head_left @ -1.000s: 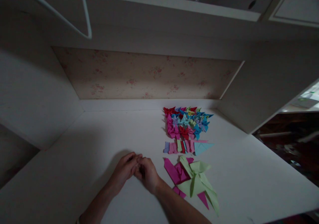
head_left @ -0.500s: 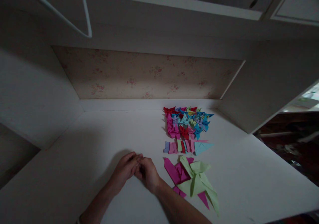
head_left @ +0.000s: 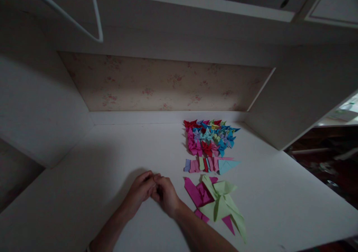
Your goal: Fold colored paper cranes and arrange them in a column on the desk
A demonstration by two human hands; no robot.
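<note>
**Two hands meeting on the bench, folded paper to the right**

Through the head camera I have the left hand and the right hand together, low on the white bench. Fingers curl inward and the fingertips meet, the knuckles hiding what lies between. I cannot tell whether either grip is clamped on something or merely resting against the other.

Nearest to the right hand, just beyond its forearm, I see a large light-green folded paper with flaps spread out. It lies partly over a magenta folded paper, whose parts show at its left, above it and below it.

Farther back on the bench I have a row of narrow folded strips in lilac, pink, green and red, set side by side, with a pale-blue paper triangle at the right end. Behind that row sits a close block of small folded figures, magenta, red, blue, mint and yellow among them, near the back edge.

Above the back edge I can see a flower-patterned panel, and higher up a shelf crosses my view.
</note>
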